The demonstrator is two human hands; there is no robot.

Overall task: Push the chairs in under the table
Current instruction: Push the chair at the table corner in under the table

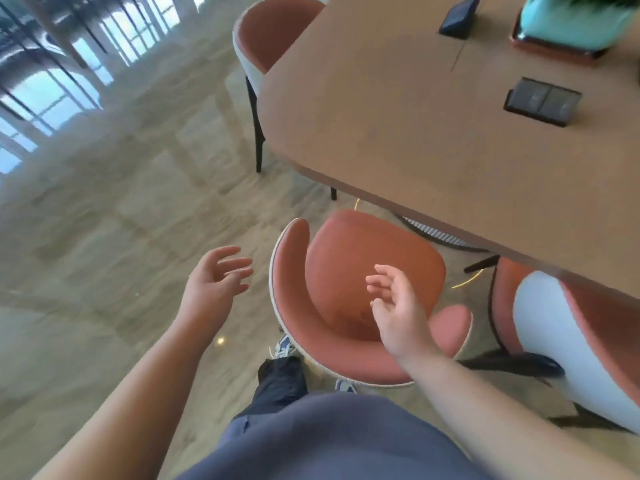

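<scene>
Left hand (216,284): fingers spread, holding nothing, just left of the chair.
Armchair (349,306): clear of the table (398,116) edge, not tucked in.
Right hand (398,310): loosely open, empty, above the seat.
Handling: likely rigid, moderately heavy; grip the curved backrest rim.

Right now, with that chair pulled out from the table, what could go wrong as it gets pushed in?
Both hands, left and right, are open, off the chair; a lopsided push could swing it into the neighbouring chair. Its curved arms may catch the table edge. The shoe sits near its base.
</scene>
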